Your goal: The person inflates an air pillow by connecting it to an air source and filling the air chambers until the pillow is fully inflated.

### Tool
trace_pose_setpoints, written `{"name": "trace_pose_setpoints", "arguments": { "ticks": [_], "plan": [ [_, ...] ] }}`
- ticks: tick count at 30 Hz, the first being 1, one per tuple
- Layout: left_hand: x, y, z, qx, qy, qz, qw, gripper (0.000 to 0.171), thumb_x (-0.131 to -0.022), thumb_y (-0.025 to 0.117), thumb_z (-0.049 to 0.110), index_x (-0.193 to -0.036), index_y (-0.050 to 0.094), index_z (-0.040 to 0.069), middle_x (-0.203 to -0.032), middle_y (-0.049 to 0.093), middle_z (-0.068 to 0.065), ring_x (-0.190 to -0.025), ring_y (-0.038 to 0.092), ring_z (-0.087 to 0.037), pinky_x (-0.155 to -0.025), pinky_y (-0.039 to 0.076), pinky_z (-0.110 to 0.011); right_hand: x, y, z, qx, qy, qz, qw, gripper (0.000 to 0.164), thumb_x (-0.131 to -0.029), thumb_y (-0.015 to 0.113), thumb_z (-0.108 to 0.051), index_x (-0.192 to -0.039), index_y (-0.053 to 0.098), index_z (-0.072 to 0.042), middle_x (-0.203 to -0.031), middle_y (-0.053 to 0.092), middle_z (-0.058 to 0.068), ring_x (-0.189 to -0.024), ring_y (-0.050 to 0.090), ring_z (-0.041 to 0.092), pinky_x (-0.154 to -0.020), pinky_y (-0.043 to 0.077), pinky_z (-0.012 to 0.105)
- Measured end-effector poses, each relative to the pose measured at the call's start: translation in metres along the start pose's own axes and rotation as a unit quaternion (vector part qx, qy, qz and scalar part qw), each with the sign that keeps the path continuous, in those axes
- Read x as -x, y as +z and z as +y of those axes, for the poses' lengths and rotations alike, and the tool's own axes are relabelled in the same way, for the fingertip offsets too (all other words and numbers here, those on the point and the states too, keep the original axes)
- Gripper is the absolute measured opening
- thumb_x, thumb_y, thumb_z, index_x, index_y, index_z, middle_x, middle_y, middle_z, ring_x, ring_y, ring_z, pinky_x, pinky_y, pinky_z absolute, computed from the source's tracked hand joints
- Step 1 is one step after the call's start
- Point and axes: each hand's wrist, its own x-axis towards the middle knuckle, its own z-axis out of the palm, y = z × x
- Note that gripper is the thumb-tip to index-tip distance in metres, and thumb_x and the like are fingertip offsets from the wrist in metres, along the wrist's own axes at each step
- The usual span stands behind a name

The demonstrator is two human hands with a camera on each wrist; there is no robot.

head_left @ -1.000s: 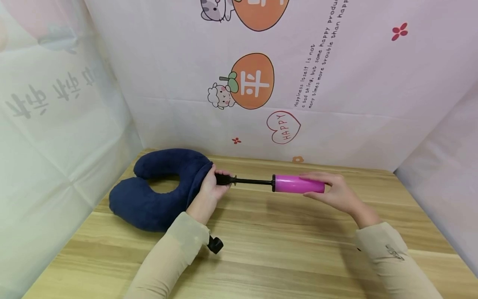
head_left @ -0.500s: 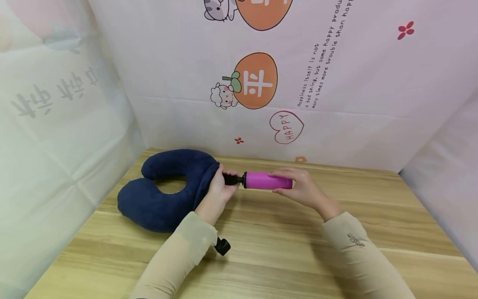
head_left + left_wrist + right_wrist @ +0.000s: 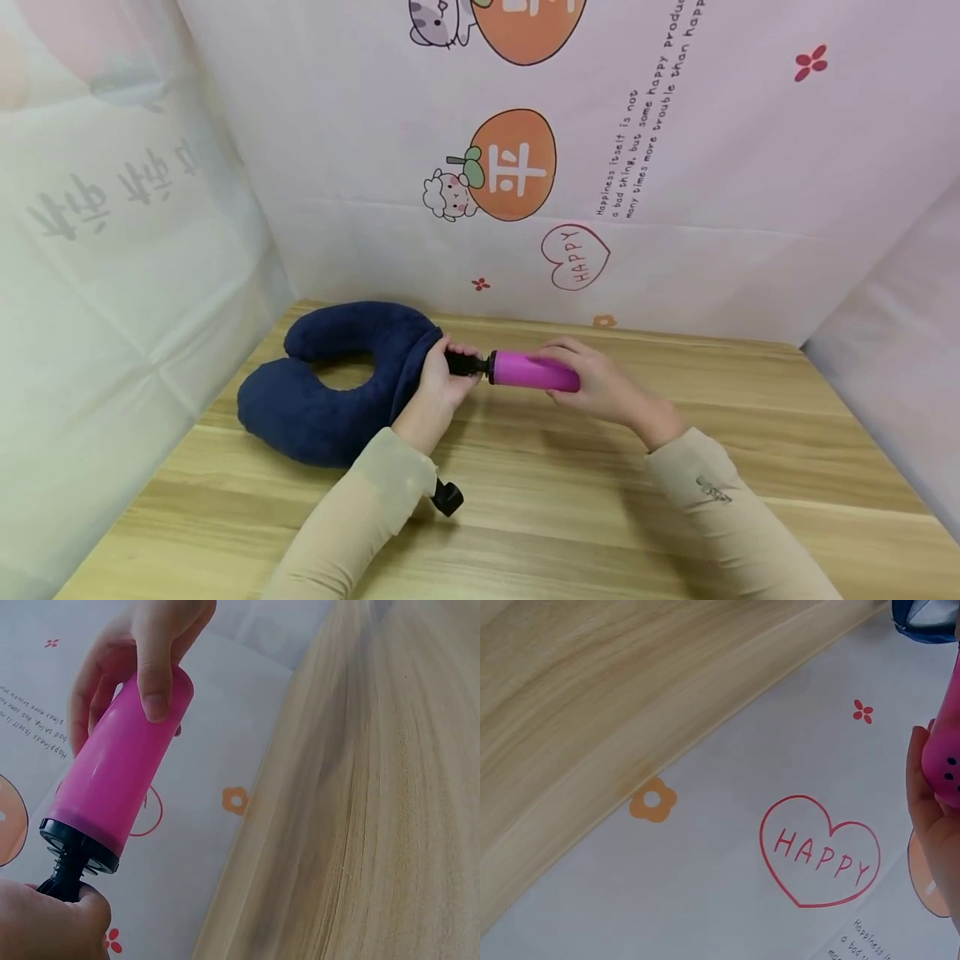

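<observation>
A pink hand pump [image 3: 521, 370] lies level between the two hands, its barrel pushed up close to its black end. The left hand [image 3: 444, 377] grips that black end [image 3: 66, 881] beside a navy U-shaped neck pillow [image 3: 307, 421]. Around the far end of the barrel curl the thumb and fingers of the right hand [image 3: 592, 379]. In the left wrist view the pump's rod is out of sight inside the barrel. Only the barrel's holed end [image 3: 943, 772] shows at the edge of the right wrist view. The join between pump and pillow is hidden by the left hand.
The pillow rests on a wooden table [image 3: 525, 517]. A black buckle [image 3: 448, 498] on a strap sticks out below the left forearm. Printed white cloth [image 3: 360, 233] hangs behind the table and along both sides.
The right hand has moved left, sliding the pink barrel over the black rod until the rod disappeared. Since then the barrel's right end has tipped slightly lower. The left hand keeps its grip.
</observation>
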Motion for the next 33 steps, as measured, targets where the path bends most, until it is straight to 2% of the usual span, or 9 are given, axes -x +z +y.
{"name": "trace_pose_setpoints", "arguments": {
  "ticks": [10, 16, 21, 28, 33],
  "plan": [
    [0.004, 0.000, 0.000, 0.004, 0.008, -0.006, 0.9999, 0.037, -0.110, 0.044, 0.021, -0.076, 0.040, 0.010, -0.067, 0.045, -0.001, -0.060, 0.046, -0.014, -0.072, 0.043, -0.030, -0.002, 0.001, -0.004, 0.056, -0.026, 0.002, 0.998, 0.051, -0.082, 0.084, -0.008, -0.129, 0.067, -0.012, -0.128, 0.065, 0.009, -0.111, 0.065, 0.028, -0.091, 0.054, 0.048],
    [0.006, -0.004, -0.002, -0.002, 0.004, -0.007, 1.0000, 0.037, -0.109, 0.044, 0.018, -0.073, 0.041, 0.009, -0.068, 0.045, -0.001, -0.060, 0.047, -0.016, -0.072, 0.043, -0.032, -0.006, 0.003, -0.013, 0.115, -0.063, -0.021, 0.991, 0.060, -0.082, 0.088, -0.018, -0.138, 0.065, -0.016, -0.133, 0.065, 0.007, -0.118, 0.063, 0.031, -0.098, 0.050, 0.050],
    [0.007, -0.007, -0.004, -0.007, 0.002, -0.014, 0.9999, 0.035, -0.109, 0.043, 0.018, -0.075, 0.042, 0.009, -0.071, 0.047, -0.002, -0.064, 0.048, -0.017, -0.074, 0.043, -0.032, -0.016, 0.011, -0.024, 0.134, -0.102, -0.039, 0.985, 0.068, -0.082, 0.090, -0.020, -0.143, 0.060, -0.014, -0.137, 0.062, 0.011, -0.121, 0.062, 0.033, -0.101, 0.049, 0.049],
    [0.010, -0.006, -0.005, -0.002, 0.008, -0.032, 0.9995, 0.028, -0.109, 0.044, 0.024, -0.086, 0.040, 0.009, -0.084, 0.053, -0.006, -0.077, 0.055, -0.020, -0.087, 0.043, -0.039, -0.026, 0.021, -0.030, 0.154, -0.123, -0.032, 0.980, 0.064, -0.081, 0.089, -0.014, -0.140, 0.063, -0.014, -0.133, 0.063, 0.015, -0.117, 0.064, 0.034, -0.097, 0.052, 0.048],
    [0.014, -0.003, -0.008, -0.022, 0.004, -0.031, 0.9993, 0.026, -0.110, 0.044, 0.025, -0.090, 0.041, 0.009, -0.088, 0.056, -0.007, -0.080, 0.056, -0.021, -0.083, 0.044, -0.037, -0.026, 0.025, -0.028, 0.166, -0.141, -0.021, 0.976, 0.056, -0.082, 0.088, -0.009, -0.134, 0.068, -0.016, -0.130, 0.064, 0.013, -0.114, 0.063, 0.033, -0.096, 0.052, 0.049]
  ]
}}
